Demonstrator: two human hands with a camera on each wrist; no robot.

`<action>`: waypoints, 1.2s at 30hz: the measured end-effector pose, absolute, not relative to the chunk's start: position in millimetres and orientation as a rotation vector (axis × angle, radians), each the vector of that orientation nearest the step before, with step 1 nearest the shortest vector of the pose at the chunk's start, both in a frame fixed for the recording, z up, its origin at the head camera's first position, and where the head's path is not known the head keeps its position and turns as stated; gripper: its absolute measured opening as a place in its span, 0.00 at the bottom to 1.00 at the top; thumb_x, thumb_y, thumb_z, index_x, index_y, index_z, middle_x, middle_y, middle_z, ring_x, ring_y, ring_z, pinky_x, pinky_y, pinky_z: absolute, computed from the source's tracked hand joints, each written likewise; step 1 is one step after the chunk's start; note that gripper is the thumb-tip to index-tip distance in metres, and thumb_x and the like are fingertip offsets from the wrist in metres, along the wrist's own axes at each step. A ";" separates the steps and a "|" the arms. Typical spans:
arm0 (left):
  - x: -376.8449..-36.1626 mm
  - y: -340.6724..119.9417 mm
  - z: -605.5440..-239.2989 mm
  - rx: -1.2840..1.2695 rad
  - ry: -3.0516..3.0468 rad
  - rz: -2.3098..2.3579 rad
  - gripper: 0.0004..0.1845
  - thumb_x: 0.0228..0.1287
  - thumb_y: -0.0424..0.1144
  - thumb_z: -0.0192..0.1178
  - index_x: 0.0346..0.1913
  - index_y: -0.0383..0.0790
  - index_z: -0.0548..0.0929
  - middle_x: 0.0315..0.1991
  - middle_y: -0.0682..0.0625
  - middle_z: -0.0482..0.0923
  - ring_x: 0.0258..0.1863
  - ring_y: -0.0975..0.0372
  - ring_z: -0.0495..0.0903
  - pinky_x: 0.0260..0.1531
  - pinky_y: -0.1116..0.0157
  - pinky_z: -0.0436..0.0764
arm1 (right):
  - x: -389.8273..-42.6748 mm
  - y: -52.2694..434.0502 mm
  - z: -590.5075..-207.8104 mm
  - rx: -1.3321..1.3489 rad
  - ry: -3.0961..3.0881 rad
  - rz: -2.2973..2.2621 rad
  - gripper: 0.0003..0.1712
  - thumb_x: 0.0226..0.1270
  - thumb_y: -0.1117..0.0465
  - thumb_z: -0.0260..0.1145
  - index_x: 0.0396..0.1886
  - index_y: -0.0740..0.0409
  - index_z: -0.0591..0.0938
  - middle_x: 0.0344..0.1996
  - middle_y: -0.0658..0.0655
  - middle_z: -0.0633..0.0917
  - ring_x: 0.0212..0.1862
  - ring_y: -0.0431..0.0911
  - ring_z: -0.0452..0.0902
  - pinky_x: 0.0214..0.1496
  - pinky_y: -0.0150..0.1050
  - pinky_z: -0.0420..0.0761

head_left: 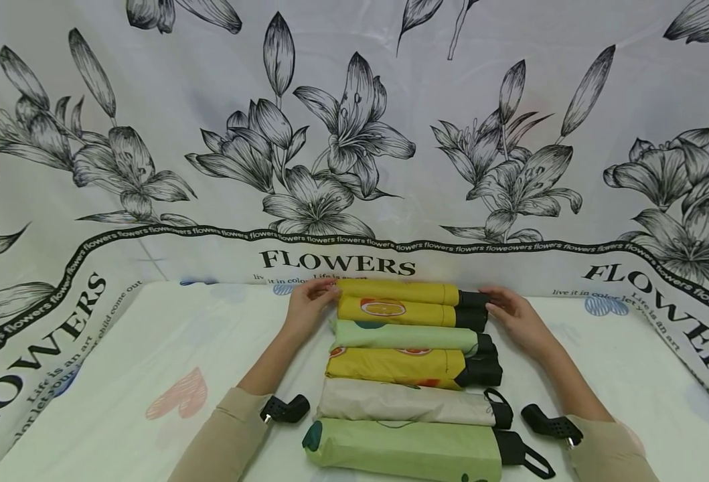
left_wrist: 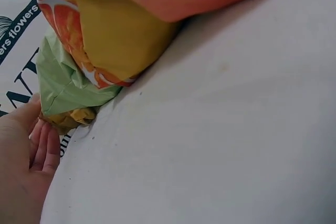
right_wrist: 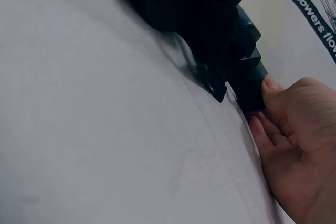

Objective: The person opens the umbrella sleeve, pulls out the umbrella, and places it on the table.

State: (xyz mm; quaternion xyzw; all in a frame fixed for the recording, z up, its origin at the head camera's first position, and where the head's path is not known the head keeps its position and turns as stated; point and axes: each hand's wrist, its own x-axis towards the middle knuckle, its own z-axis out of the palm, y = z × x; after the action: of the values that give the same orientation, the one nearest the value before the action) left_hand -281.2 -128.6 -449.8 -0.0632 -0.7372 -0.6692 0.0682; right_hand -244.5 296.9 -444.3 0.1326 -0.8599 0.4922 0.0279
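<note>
**Head view: two hands at the ends of the far yellow umbrella**

Head view shows it best. The left hand [head_left: 307,304] has its fingers gently bent against the cloth tip of the far yellow umbrella [head_left: 398,292]. They touch the tip, but I cannot tell if they really grip it. The right hand [head_left: 513,318] has nearly straight fingers pressed on the black handle [head_left: 473,299] at the other end. In the right wrist view the fingertips [right_wrist: 270,85] lean on that hard, blocky handle and do not wrap round it. It looks like the hands push from both ends to keep this umbrella lined up with the rest.

This umbrella lies at 12 o'clock, the farthest of six folded umbrellas in a neat row. Just beside it, toward 6 o'clock, come a second yellow one [head_left: 396,311], a pale green one [head_left: 405,337], a yellow one with orange fruit [head_left: 393,367], a cream one [head_left: 405,402] and a big green one [head_left: 405,450]. All tips point to 9 o'clock and all handles to 3 o'clock, likely so they pack tidily. The covers look thin, soft and wrinkly, and each umbrella is a long roll.

They rest on a smooth white sheet [head_left: 149,348] with faint hearts. Behind stands a shiny flower cloth [head_left: 354,134] printed with black lilies.
</note>
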 end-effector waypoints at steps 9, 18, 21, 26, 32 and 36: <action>-278.8 -127.6 -453.1 -0.275 -2.283 -1.900 0.18 0.65 0.23 0.70 0.57 0.28 0.86 0.49 0.34 0.86 0.40 0.69 0.83 0.47 0.76 0.83 | -240.9 298.2 -444.9 0.403 -2.669 1.593 0.29 0.83 0.59 0.62 0.76 0.68 0.70 0.74 0.71 0.72 0.64 0.33 0.71 0.60 0.17 0.70; -277.9 -129.6 -452.4 -0.263 -2.274 -1.884 0.13 0.65 0.22 0.70 0.52 0.26 0.88 0.49 0.34 0.88 0.37 0.73 0.83 0.44 0.77 0.82 | -240.4 297.3 -444.0 0.432 -2.648 1.527 0.26 0.81 0.62 0.64 0.73 0.67 0.75 0.71 0.71 0.76 0.59 0.26 0.71 0.59 0.18 0.72; -278.1 -129.8 -452.8 -0.264 -2.274 -1.880 0.13 0.65 0.23 0.70 0.52 0.26 0.88 0.47 0.34 0.88 0.37 0.72 0.83 0.44 0.76 0.82 | -241.3 297.9 -443.7 0.438 -2.643 1.514 0.25 0.81 0.63 0.63 0.72 0.67 0.75 0.69 0.71 0.77 0.57 0.24 0.71 0.58 0.19 0.73; -278.3 -130.0 -452.9 -0.273 -2.269 -1.886 0.13 0.63 0.22 0.70 0.51 0.27 0.89 0.47 0.33 0.88 0.37 0.71 0.83 0.44 0.76 0.82 | -242.4 300.7 -443.7 0.439 -2.631 1.506 0.24 0.81 0.64 0.63 0.72 0.68 0.75 0.69 0.71 0.77 0.58 0.23 0.70 0.58 0.18 0.72; -279.4 -130.7 -451.2 -0.274 -2.263 -1.899 0.13 0.64 0.22 0.70 0.51 0.25 0.88 0.49 0.33 0.88 0.37 0.72 0.83 0.43 0.76 0.83 | -241.2 302.8 -443.4 0.446 -2.617 1.551 0.24 0.81 0.65 0.63 0.71 0.69 0.74 0.70 0.72 0.75 0.56 0.22 0.71 0.58 0.18 0.72; -278.7 -130.5 -449.2 -0.257 -2.266 -1.912 0.13 0.65 0.22 0.69 0.52 0.25 0.88 0.50 0.34 0.88 0.37 0.71 0.83 0.43 0.76 0.83 | -241.6 305.2 -442.9 0.447 -2.631 1.518 0.24 0.81 0.63 0.63 0.71 0.68 0.75 0.71 0.71 0.75 0.58 0.21 0.70 0.61 0.17 0.69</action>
State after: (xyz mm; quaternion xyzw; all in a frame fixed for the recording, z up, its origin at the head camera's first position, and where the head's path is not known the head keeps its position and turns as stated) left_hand -278.7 -130.5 -449.2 -0.0861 -0.7589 -0.6402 0.0825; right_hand -241.6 305.2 -442.9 0.1456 -0.8564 0.4941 0.0355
